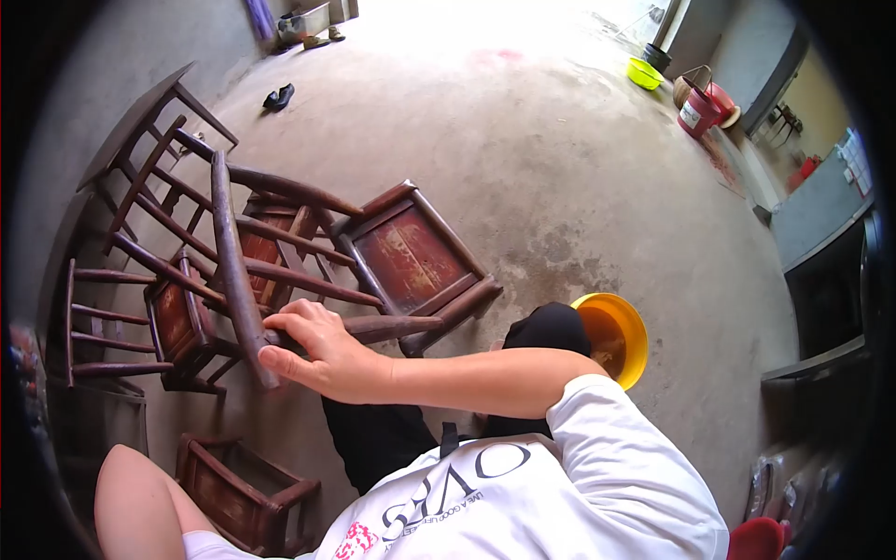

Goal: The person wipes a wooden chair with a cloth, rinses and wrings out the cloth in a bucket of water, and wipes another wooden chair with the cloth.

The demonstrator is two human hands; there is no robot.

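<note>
My right hand (pixel 313 350) reaches across my body and is closed around the end of a dark wooden post on a chair. This chair (pixel 411 252) is tipped over, its worn reddish-brown seat panel turned up and its legs and rungs pointing left. The thumb lies along the post's lower end, with the fingers over the joint beside it. Of my left arm (pixel 140 495) only the bent elbow shows at the lower left; the left hand is out of view. By my knee stands a yellow bucket (pixel 637 341) with brownish water in it.
More wooden chairs (pixel 177 317) crowd the left side, and a wooden stool-like frame (pixel 247 490) stands at the lower left. Dark shoes (pixel 278 98) lie on the concrete floor (pixel 560 177). A red bucket (pixel 695 114) and a yellow-green basin (pixel 644 74) are along the right wall.
</note>
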